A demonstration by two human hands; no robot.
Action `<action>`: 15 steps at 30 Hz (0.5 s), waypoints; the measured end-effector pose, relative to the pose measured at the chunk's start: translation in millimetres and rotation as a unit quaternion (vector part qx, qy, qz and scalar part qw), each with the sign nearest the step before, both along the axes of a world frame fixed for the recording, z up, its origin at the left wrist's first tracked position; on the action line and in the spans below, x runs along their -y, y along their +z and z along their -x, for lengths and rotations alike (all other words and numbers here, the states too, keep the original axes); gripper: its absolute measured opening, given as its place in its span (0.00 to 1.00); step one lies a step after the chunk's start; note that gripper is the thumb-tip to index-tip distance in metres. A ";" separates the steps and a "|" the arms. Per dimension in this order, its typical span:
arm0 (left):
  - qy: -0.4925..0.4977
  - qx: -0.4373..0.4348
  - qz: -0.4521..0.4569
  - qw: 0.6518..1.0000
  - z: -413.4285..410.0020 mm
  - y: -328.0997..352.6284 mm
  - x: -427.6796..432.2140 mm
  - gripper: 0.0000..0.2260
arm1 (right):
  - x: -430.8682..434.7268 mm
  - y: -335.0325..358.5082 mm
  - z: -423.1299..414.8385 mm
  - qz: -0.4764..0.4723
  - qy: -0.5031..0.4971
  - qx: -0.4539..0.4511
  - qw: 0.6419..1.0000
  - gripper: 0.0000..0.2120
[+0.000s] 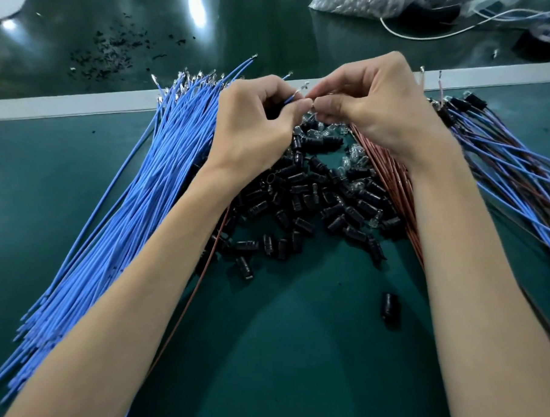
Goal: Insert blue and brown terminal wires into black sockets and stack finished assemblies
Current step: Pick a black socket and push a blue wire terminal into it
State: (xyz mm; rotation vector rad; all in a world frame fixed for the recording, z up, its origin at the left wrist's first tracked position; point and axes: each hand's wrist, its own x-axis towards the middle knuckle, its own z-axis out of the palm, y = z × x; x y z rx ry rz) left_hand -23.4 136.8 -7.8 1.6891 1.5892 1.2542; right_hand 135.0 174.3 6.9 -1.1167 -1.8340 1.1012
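Pinching blue wire: left hand, right hand; glossy sockets beneath.

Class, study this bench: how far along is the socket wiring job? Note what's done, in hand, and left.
Done: a stack of assemblies lies at right. In hand: the left hand pinches a blue wire; what the right hand pinches is unclear. Left: large piles of blue wires, brown wires and sockets, so much remains.

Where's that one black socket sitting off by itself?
In the head view, the lone black socket lies on the green mat, right of centre, nearer the person than the socket pile and apart from it.
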 end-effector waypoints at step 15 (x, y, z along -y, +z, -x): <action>-0.006 0.064 0.051 0.997 5.7 5.3 -1.1 0.06 | -2.5 -6.2 5.2 -0.019 -0.023 -0.072 0.997 0.05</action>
